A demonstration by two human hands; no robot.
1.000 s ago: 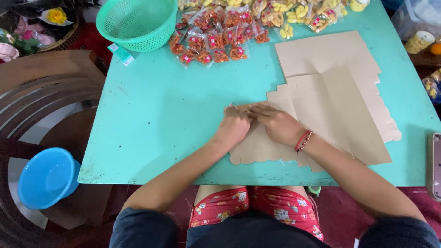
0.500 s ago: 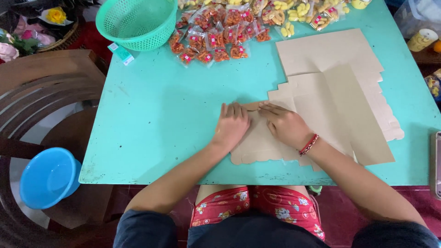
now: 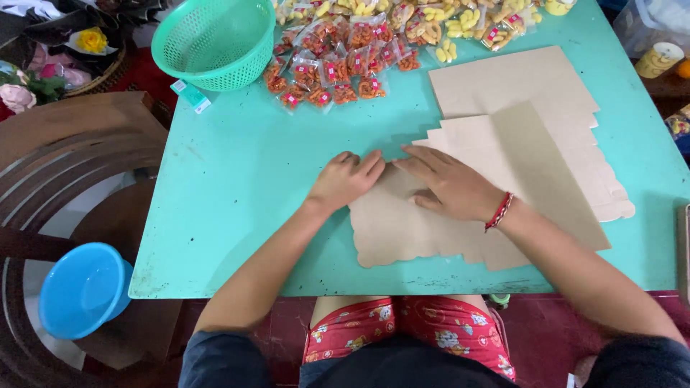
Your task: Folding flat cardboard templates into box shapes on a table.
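beyond flat cardboard [image 3: 431,223]: orange snack packets [image 3: 323,72], red-labelled

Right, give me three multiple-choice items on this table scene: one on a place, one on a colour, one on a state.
1. Where is the mesh basket?
A. far left corner of the table
B. near right corner
C. on the floor

2. What colour is the bowl beside the table?
A. red
B. blue
C. yellow

3. How does the right hand lie on the brown cardboard sheet?
A. fisted
B. flat, fingers spread
C. lifted clear

Answers: 1 A, it sits by the snack packets at the far left; 2 B, plainly blue; 3 B, palm down on the sheet beside the left hand.
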